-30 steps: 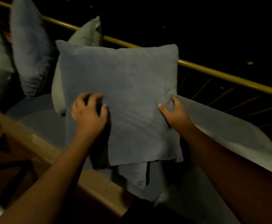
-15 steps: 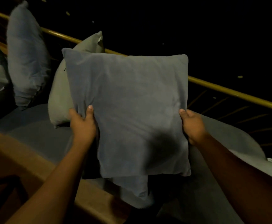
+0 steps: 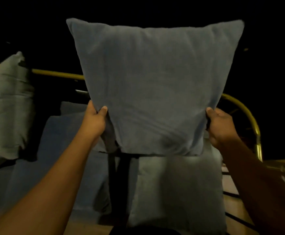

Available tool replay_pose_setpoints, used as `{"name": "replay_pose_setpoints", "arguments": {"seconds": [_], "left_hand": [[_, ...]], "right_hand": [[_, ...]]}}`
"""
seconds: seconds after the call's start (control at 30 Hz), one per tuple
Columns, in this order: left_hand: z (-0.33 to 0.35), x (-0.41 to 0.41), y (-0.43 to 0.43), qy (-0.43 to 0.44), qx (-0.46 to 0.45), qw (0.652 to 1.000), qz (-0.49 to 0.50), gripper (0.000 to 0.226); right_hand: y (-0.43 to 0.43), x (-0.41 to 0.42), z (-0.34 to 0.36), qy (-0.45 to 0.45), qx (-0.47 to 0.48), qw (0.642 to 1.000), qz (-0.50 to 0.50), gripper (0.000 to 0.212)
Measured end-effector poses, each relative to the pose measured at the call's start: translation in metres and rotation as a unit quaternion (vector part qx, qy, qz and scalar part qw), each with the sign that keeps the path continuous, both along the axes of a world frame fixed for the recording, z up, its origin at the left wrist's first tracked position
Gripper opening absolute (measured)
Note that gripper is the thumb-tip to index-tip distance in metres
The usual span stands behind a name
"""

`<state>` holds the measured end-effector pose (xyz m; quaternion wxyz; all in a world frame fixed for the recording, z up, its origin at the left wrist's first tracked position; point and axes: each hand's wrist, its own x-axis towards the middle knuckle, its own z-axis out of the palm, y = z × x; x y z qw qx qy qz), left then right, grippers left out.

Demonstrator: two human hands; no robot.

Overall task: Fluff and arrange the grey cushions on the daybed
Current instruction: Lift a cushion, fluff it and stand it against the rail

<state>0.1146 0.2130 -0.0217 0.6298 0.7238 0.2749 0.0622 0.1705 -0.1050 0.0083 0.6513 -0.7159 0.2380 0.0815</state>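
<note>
A square blue-grey cushion (image 3: 153,85) is held upright in the air in front of me. My left hand (image 3: 96,121) grips its lower left edge, and my right hand (image 3: 220,124) grips its lower right edge. Below it, a paler grey cushion (image 3: 177,192) lies flat near me. Another pale grey cushion (image 3: 6,109) leans upright at the far left. The daybed's blue-grey mattress (image 3: 67,158) spreads underneath.
A brass rail (image 3: 57,73) runs along the back of the daybed and curves down at the right end (image 3: 255,133). Wooden frame parts show at the lower right (image 3: 236,206). The surroundings are dark.
Both hands have lifted the blue-grey cushion higher, off the daybed. The view has shifted to the right, so the left cushions slid toward the frame's edge and a pale cushion appeared below.
</note>
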Motion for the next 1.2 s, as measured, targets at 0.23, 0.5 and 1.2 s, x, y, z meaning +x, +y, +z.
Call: {"name": "replay_pose_setpoints", "arguments": {"seconds": [0.23,0.5,1.2], "left_hand": [[-0.017,0.056,-0.081,0.026,-0.061,0.997,-0.032,0.043],[-0.057,0.089,-0.142,0.037,-0.061,0.997,-0.022,0.040],[-0.052,0.094,-0.160,0.009,0.127,0.991,-0.040,0.082]], "right_hand": [[-0.087,0.032,-0.026,-0.032,0.013,0.996,-0.085,0.024],[-0.122,0.065,-0.080,-0.009,0.015,0.990,-0.143,0.028],[-0.119,0.047,-0.080,-0.173,-0.193,0.963,-0.072,0.068]]}}
